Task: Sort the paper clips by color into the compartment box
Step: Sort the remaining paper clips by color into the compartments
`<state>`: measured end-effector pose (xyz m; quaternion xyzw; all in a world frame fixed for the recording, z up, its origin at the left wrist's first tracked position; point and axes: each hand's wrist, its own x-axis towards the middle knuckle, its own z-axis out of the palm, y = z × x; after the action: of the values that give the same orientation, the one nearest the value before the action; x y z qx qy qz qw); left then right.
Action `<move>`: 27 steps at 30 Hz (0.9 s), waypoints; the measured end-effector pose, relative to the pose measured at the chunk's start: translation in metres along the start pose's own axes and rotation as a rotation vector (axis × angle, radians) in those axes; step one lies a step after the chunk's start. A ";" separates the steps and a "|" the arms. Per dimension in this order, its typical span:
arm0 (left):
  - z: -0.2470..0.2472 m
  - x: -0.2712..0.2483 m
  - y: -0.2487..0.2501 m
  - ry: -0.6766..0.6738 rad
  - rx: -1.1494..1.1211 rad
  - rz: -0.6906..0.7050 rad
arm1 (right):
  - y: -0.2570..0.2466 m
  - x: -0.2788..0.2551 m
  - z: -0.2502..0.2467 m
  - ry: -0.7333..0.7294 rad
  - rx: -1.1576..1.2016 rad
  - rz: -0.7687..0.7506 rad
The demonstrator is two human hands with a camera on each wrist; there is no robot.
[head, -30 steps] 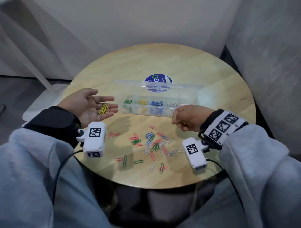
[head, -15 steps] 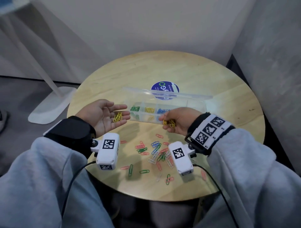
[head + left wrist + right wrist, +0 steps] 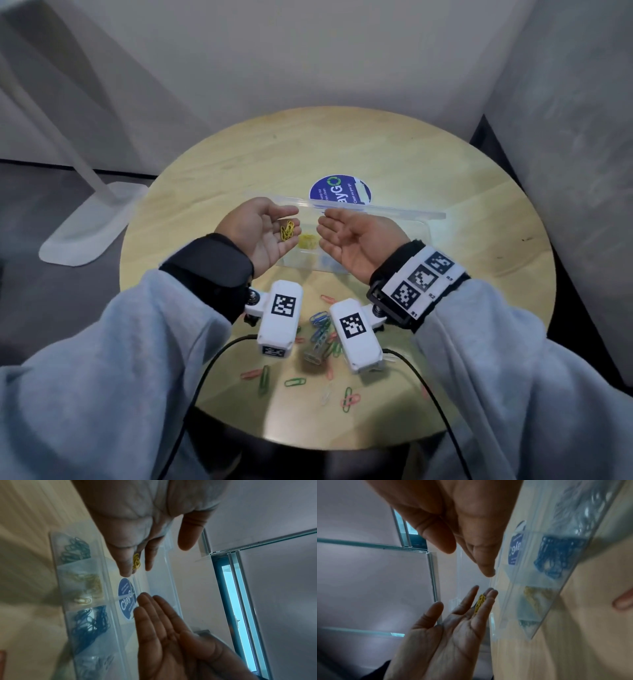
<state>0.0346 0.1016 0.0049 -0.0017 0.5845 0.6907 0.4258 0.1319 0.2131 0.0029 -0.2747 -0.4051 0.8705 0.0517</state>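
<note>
My left hand (image 3: pixel 274 226) lies palm up over the left part of the clear compartment box (image 3: pixel 421 233), fingers relaxed. A small bunch of yellow clips (image 3: pixel 287 230) rests on its fingers, also seen as yellow clips (image 3: pixel 136 561) in the left wrist view. My right hand (image 3: pixel 339 233) hovers just right of it, fingers straight and empty. Between the hands, a yellow pile (image 3: pixel 307 241) lies in its compartment. The box also holds green clips (image 3: pixel 75 550), blue clips (image 3: pixel 91 620) and pale clips (image 3: pixel 96 666) in separate compartments.
Loose clips (image 3: pixel 318 329) in red, green, blue and white lie scattered on the round wooden table (image 3: pixel 479 205) near my wrists. The box lid (image 3: pixel 376 209) stands open behind the hands, in front of a blue round sticker (image 3: pixel 339 192). A white lamp base (image 3: pixel 85 233) sits on the floor, left.
Both hands rose and moved in over the box. My right hand, which pinched yellow clips, has opened and holds none now. The left hand still carries its yellow clips.
</note>
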 end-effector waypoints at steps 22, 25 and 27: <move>0.037 -0.027 -0.072 -0.215 1.779 0.052 | 0.022 -0.055 -0.074 -0.009 -1.930 0.305; 0.047 -0.030 -0.087 -0.217 1.860 0.055 | 0.033 -0.058 -0.073 0.002 -2.044 0.365; 0.053 -0.031 -0.093 -0.229 1.878 0.049 | 0.037 -0.060 -0.071 0.008 -2.075 0.375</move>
<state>0.1352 0.1223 -0.0376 0.4219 0.8560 -0.0573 0.2932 0.2245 0.2176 -0.0349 -0.2455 -0.9023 0.0902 -0.3427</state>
